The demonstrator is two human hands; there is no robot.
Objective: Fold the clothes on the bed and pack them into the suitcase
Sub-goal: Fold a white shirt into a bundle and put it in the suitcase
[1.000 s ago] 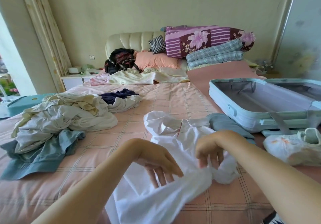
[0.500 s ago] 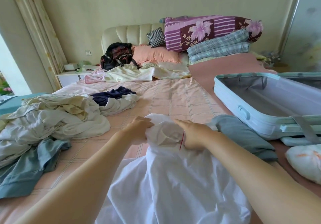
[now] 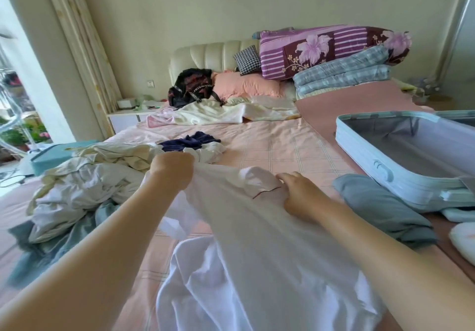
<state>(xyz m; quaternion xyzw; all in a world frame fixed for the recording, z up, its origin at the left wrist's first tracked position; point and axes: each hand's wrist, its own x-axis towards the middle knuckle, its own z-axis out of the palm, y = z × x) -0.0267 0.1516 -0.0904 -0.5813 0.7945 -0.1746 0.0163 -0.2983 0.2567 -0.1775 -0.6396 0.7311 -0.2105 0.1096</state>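
Observation:
A white garment (image 3: pixel 246 248) with a thin red thread near its collar lies stretched over the pink checked bed (image 3: pixel 282 148) in front of me. My left hand (image 3: pixel 172 171) is closed on its upper left edge and holds it lifted. My right hand (image 3: pixel 299 194) grips the fabric at the collar, on the right. A pale blue suitcase (image 3: pixel 385 166) lies open on the right side of the bed, its grey lining bare. A heap of cream and white clothes (image 3: pixel 87 184) sits to the left, with a blue-grey piece under it.
A grey-blue garment (image 3: pixel 380 210) lies between the white one and the suitcase. A dark navy item (image 3: pixel 190 141) sits mid-bed. Pillows, folded quilts (image 3: pixel 334 55) and a black bag (image 3: pixel 191 90) crowd the headboard. A white bundle (image 3: pixel 462 240) lies at the right edge.
My left hand has pulled the garment's upper edge out to the left and raised it; my right hand stayed at the collar. The garment is stretched wider than before.

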